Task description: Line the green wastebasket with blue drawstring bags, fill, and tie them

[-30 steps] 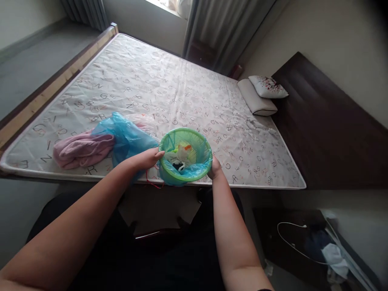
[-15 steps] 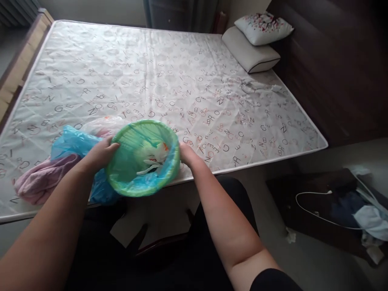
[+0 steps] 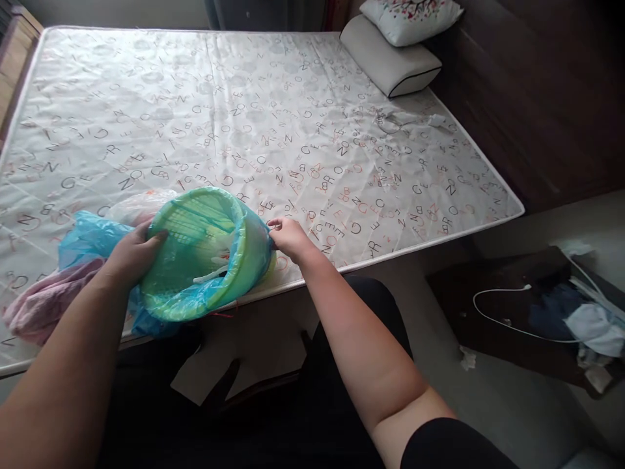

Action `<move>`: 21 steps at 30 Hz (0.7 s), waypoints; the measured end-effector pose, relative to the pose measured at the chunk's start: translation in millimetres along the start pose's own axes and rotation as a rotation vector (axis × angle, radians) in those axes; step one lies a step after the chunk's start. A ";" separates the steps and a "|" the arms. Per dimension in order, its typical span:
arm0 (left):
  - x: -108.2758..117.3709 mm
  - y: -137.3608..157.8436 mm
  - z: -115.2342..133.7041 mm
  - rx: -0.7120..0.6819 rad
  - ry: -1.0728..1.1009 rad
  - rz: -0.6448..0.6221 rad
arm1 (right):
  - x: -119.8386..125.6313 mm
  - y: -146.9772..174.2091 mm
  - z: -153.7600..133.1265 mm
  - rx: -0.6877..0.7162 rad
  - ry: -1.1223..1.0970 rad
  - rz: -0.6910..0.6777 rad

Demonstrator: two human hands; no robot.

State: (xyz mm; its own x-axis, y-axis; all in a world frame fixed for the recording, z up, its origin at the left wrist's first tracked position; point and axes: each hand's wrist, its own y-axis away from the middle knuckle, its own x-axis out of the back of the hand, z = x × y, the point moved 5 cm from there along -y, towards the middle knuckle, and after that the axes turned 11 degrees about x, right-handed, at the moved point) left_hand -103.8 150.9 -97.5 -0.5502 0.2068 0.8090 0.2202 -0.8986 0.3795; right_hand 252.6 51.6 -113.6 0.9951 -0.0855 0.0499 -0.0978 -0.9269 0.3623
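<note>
A green lattice wastebasket point(image 3: 250, 251) lined with a thin blue bin liner point(image 3: 178, 305) is tilted over the near edge of the bed, its mouth facing me and to the left. White scraps point(image 3: 209, 276) lie inside it. My left hand point(image 3: 137, 253) is closed on the basket's left rim, thumb over the edge. On the other side, my right hand point(image 3: 291, 238) pinches the liner's blue plastic against the outer wall. Behind my left hand are a crumpled blue plastic bag point(image 3: 90, 240), a pink cloth point(image 3: 51, 298) and a clear plastic bag point(image 3: 137, 207).
The letter-printed mattress point(image 3: 273, 130) spreads out ahead, with a beige pillow point(image 3: 388, 58) and a white patterned cushion point(image 3: 413, 19) at the far right. At right, a dark low table point(image 3: 469, 306) bears a white cable point(image 3: 493, 319) and cloths.
The basket has turned so its mouth faces further left and more of its outer side shows. My right hand has shifted from its rim to pinch the liner outside.
</note>
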 end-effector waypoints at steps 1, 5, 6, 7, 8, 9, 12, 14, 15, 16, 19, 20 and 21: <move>0.2 -0.7 -1.0 0.004 -0.007 -0.005 | 0.9 2.3 -1.1 -0.044 -0.048 -0.006; 2.1 0.7 -1.6 0.020 -0.037 0.000 | 2.4 11.3 -7.1 -0.165 -0.077 -0.112; 2.4 1.9 -0.3 0.011 -0.040 0.002 | 2.2 12.3 -9.0 -0.163 -0.086 -0.146; 2.6 3.3 1.1 0.001 -0.040 0.005 | 1.7 12.8 -10.8 -0.153 -0.113 -0.177; 2.6 4.6 2.5 -0.007 -0.038 0.006 | 0.9 12.8 -12.4 -0.139 -0.155 -0.204; 2.6 5.8 3.8 -0.013 -0.037 0.007 | 0.0 12.4 -13.5 -0.131 -0.198 -0.221; 2.2 8.7 7.0 -0.030 -0.038 0.009 | -2.5 11.0 -15.4 -0.135 -0.278 -0.230; 1.5 9.8 8.4 -0.047 -0.027 0.000 | -3.2 10.9 -17.5 -0.142 -0.303 -0.219; 1.0 10.2 8.7 -0.052 -0.021 -0.006 | -3.0 11.2 -19.2 -0.141 -0.323 -0.217; 0.6 10.3 8.6 -0.053 -0.013 -0.011 | -2.1 11.6 -21.4 -0.133 -0.348 -0.222; -0.2 9.7 7.7 -0.050 -0.002 -0.011 | 5.4 12.5 -29.4 -0.062 -0.361 -0.287; -0.2 9.4 7.5 -0.056 -0.001 -0.006 | 9.4 12.5 -32.4 -0.015 -0.328 -0.324; -0.3 9.0 7.4 -0.064 -0.005 0.000 | 14.3 12.1 -35.3 0.040 -0.280 -0.354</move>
State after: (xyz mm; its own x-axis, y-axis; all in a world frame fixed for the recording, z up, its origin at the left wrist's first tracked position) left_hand -95.7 145.6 -91.0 -0.5460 0.2087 0.8113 0.1682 -0.9214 0.3503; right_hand 265.1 52.0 -75.7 0.9334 0.1492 -0.3264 0.2449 -0.9296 0.2754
